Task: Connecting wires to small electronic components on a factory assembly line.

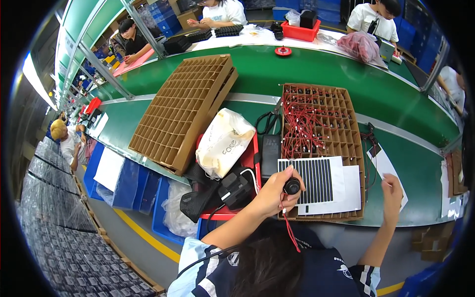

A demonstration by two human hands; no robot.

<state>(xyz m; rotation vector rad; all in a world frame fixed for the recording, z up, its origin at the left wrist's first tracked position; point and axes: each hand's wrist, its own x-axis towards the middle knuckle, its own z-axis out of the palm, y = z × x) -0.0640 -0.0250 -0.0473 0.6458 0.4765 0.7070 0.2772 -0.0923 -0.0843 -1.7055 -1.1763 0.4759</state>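
My left hand [278, 194] is closed round a small black round part [292, 186] with a lens-like end facing up. Red wires [291, 228] with a white connector trail from it below my fingers. Under that hand lie white sheets printed with black stripes [316, 180], on the near end of a partitioned cardboard tray [360, 163]. Several black parts with tangled red wires [304, 123] fill many of its cells. My right hand [392, 194] is raised to the right of the tray, near a white paper strip [396, 185]; its fingers are curled together, and anything between them is too small to make out.
A second partitioned tray [180, 101] with bare cells leans at left. Beside it, a red bin [255, 148] bears a white cloth bag [225, 141] and a black device [235, 189]. A green conveyor [257, 69] runs behind. Other people work across it. Blue crates [161, 210] stand at lower left.
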